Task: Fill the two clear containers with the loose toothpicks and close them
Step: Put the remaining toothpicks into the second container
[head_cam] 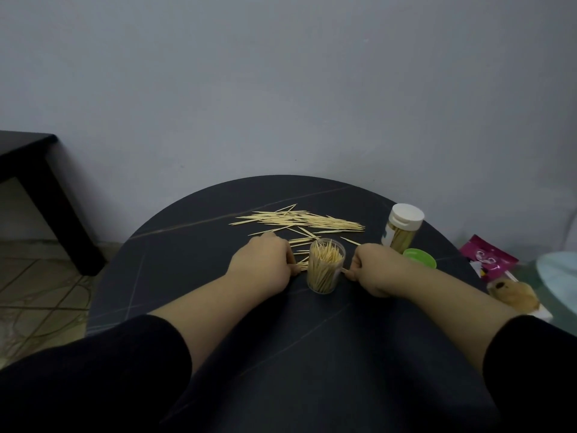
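Head view: about half is judged done, as the capped container [402,229] is stood right-behind the nearly full open container [325,267] on the counter [193,245], flanked by left hand [262,264] and right hand [373,270], each curled and pinched on loose toothpicks [299,220], many of them piled behind it, with the green lid [420,258] to its right not yet fitted.

Round dark table [187,276]. Open clear container [325,267] upright mid-surface, packed with toothpicks standing on end. Left hand [262,264] just beside it on the left, fingers curled on some of the loose toothpicks [299,220]; most of these lie scattered toward the far edge. Right hand [374,270] on the other side, pinching one toothpick [344,270]. Near the right edge: second container [402,228], white lid on, green lid [420,257] just in front.
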